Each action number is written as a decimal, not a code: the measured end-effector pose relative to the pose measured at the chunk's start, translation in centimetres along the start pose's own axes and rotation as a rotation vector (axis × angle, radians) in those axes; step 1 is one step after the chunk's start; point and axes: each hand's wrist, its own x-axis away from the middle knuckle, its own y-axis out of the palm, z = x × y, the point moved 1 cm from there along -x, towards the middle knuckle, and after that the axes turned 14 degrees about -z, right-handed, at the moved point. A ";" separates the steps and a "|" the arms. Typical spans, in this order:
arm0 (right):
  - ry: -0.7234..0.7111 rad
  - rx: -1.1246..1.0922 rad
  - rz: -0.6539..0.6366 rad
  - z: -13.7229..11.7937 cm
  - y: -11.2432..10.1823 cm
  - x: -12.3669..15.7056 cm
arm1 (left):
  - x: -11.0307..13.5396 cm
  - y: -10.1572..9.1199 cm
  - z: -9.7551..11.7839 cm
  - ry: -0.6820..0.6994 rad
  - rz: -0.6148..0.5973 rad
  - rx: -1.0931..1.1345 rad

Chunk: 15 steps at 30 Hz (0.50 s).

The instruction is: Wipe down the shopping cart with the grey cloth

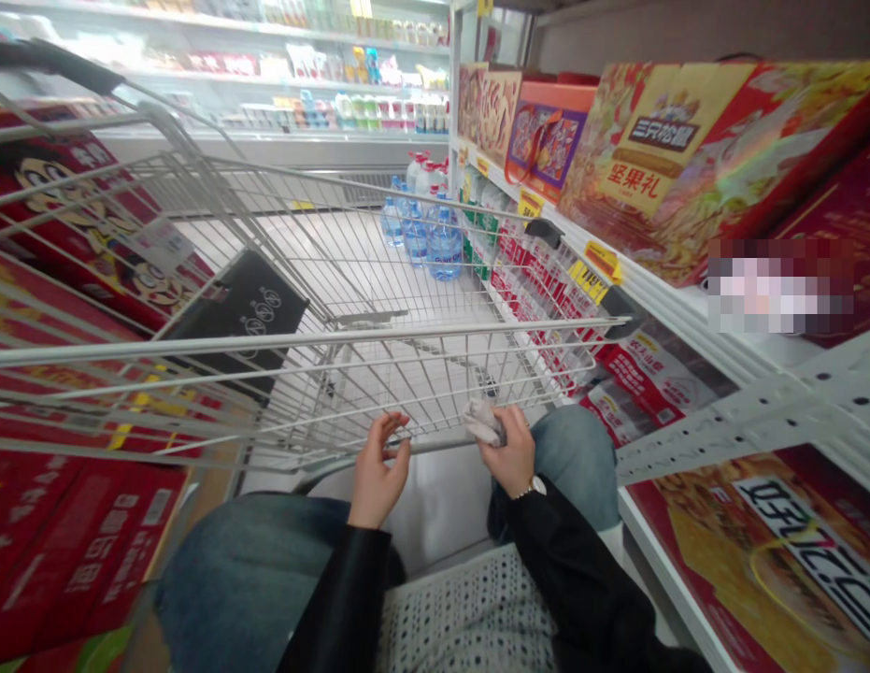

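Shop aisle, cloth (482, 421) in right hand (511, 458), left hand (377, 467) gripping trolley (406, 336)

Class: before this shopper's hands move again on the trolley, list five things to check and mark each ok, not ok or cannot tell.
1. Left hand grips the lower bar: ok, fingers curl round it.
2. Right hand holds the cloth: ok, bunched against the same bar.
3. Room between trolley and shelf edge: not ok, its right corner lies hard by the edge.
4. Water bottles out of the way: cannot tell, seen only through the wire.
5. Wheels free: cannot tell, hidden.
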 end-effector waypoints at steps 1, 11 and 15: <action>-0.001 -0.002 0.003 -0.2 -0.2 -0.1 | 0.0 0.0 0.0 -0.003 0.001 0.001; 0.006 -0.017 0.008 0.1 0.4 0.0 | 0.2 -0.3 0.0 -0.016 0.014 0.006; 0.018 -0.029 0.019 -0.1 0.4 0.2 | 0.3 -0.4 0.0 -0.013 0.011 0.002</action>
